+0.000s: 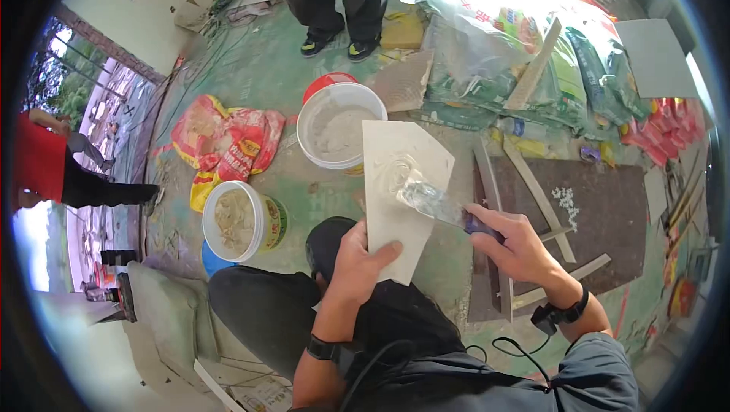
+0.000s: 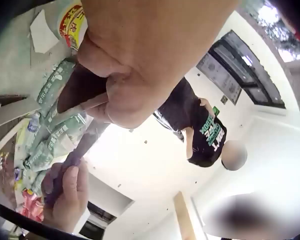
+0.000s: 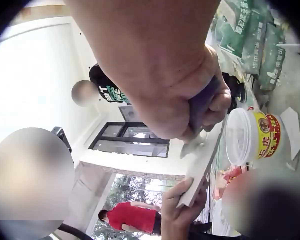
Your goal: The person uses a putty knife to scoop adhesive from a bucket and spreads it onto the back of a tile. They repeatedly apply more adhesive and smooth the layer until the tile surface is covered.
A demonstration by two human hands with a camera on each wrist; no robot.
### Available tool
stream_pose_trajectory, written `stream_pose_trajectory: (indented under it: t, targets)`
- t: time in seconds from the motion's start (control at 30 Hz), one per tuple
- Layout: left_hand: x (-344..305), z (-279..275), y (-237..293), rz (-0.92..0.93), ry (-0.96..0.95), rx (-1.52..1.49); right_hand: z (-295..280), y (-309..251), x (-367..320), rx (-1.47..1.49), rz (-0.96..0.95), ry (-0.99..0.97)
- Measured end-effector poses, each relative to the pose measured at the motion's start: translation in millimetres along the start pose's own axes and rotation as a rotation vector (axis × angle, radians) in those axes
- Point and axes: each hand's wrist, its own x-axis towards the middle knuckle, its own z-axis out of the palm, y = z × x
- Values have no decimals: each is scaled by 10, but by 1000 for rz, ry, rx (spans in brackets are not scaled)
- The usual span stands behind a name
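My left hand (image 1: 353, 264) holds a flat white panel piece (image 1: 391, 241) by its lower edge, thumb on the near face. Wet whitish paste (image 1: 395, 172) is smeared on the panel's upper half. In my right hand (image 1: 511, 243) is a putty knife (image 1: 449, 210), gripped by its purple handle. Its paste-coated blade lies over the smear. The right wrist view shows the panel (image 3: 205, 162) edge-on, with the left hand (image 3: 182, 210) under it and the purple handle (image 3: 202, 105) inside the right fist. In the left wrist view the right hand (image 2: 70, 192) grips the handle too.
Two white buckets of paste, one farther off (image 1: 304, 134) and one nearer left (image 1: 272, 225), stand beyond my knees. A red and yellow bag (image 1: 243, 146) lies beside them. To the right, wood strips (image 1: 540, 195) cross a brown board (image 1: 608, 222). People stand ahead and at left.
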Motion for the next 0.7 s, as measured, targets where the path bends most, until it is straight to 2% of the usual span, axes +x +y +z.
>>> stream_pose_trajectory:
  t: [0.07,0.13,0.3,0.43,0.5,0.63,0.7]
  targets:
    - [24,1,14,-32,-13,-113,35,49,49,-120,-114,84]
    - [68,-4,2,-73,-24,-317,76,124,94,-152,-112,91]
    - [82,70,-37,-37,-5,-367,291,327,30,-290,-77,145]
    - [116,52,-73,-46,32,-483,286,299,-79,-311,-20,170]
    - [153,-55,-140,-84,-53,-529,259,264,-109,-306,10,167]
    - [190,100,-155,-80,-6,-689,295,284,-148,-309,15,188]
    - [228,-12,-352,-138,24,-607,318,212,-162,-197,57,231]
